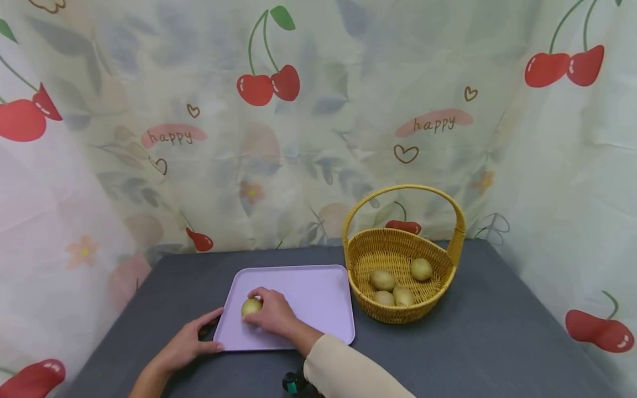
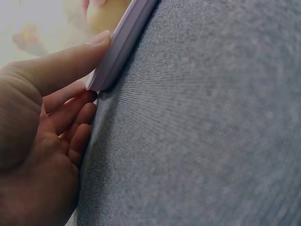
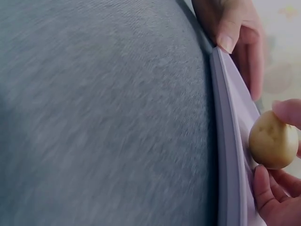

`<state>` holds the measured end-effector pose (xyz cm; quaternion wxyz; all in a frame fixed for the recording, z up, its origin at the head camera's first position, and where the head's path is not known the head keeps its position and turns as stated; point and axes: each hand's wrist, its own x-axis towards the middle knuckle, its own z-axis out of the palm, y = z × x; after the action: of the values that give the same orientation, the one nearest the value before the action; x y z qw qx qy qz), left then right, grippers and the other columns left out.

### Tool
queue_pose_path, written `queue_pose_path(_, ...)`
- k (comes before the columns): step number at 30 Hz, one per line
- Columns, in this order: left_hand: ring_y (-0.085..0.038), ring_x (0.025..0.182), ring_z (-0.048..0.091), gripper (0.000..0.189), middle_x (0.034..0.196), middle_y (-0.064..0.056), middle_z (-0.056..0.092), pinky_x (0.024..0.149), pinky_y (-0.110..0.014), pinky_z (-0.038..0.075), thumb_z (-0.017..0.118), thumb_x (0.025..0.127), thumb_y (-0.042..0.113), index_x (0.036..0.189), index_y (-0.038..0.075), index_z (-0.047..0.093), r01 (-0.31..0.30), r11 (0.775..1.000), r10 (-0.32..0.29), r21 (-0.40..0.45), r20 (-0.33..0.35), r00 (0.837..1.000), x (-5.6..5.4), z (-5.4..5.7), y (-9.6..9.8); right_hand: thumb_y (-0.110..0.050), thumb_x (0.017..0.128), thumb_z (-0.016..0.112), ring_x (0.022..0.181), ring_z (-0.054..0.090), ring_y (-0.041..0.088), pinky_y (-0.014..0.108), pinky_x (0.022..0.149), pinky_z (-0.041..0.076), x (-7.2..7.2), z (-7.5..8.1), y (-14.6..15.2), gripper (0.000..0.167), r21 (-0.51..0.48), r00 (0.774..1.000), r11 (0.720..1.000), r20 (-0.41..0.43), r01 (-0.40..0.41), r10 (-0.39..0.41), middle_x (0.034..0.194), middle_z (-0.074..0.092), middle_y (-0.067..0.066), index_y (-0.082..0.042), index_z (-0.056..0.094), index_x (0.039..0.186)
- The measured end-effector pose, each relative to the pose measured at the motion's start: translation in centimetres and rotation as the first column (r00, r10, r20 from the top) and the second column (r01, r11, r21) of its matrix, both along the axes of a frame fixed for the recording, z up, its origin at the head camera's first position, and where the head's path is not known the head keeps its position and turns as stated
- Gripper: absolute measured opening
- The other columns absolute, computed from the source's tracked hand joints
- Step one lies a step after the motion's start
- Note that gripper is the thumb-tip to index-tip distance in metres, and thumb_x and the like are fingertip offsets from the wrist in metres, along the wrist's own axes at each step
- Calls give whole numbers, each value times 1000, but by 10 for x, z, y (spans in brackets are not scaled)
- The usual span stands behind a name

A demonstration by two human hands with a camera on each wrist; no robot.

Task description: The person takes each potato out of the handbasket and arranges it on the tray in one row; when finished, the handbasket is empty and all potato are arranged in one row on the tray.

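While the lower edge of the head view cuts off both forearms, a small black object with a green patch (image 1: pixel 293 383) shows there beside a cream-coloured fabric sleeve (image 1: pixel 355 367) on the right arm. At the near left corner of a flat, lilac, rectangular tray with a raised rim (image 1: pixel 313 301), the left hand (image 1: pixel 184 345) spans the corner, its thumb and index finger spread wide. In the left wrist view, the thumb lies against the outside of the rim, and the other fingers bend loosely next to the corner.

Over the left part of the tray, the right hand (image 1: pixel 273 312) holds 1 rounded, yellow-brown potato (image 1: pixel 251 307), its thumb and fingers set narrowly on opposite sides of it. The right wrist view shows the small dimples in the potato's skin (image 3: pixel 273 140); whether it touches the tray's surface cannot be told.

Just beside the right end of the tray stands a golden-yellow woven basket with a tall arched handle (image 1: pixel 368 308). Inside are 4 more potatoes (image 1: pixel 382 280): 3 grouped toward the near left, and 1 apart from them, farther right. Tray and basket both rest on a dark grey cloth table covering (image 1: pixel 478 326).

Behind the table hangs a pale fabric curtain (image 1: pixel 343 166), printed with red cherries (image 1: pixel 255 90), grey-blue leaves, outlined hearts and the word "happy" on pink patches.
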<state>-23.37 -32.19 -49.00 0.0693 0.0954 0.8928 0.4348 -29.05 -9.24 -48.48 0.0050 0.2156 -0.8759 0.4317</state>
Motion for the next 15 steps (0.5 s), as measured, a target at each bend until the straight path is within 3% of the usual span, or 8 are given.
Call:
queue_pose_path(7, -38, 129, 40, 81, 143, -23, 45, 101, -47, 35, 83, 76, 24, 144, 1, 45, -5, 1000, 5, -9, -24, 1000, -2, -1, -1, -31, 70, 86, 76, 50, 10, 23, 67, 41, -1, 4, -23, 44, 43, 997, 996, 13, 79, -79, 87, 59, -5, -19, 67, 107)
queue_pose_path(15, -42, 128, 40, 80, 142, -26, 45, 102, -59, 29, 83, 76, 22, 143, -1, 45, -1, 1000, 1, -7, -20, 1000, -1, 0, 0, -35, 71, 86, 77, 49, 12, 24, 69, 42, 6, 6, -37, 44, 31, 989, 991, 74, 130, -132, 90, 56, -3, -20, 66, 108)
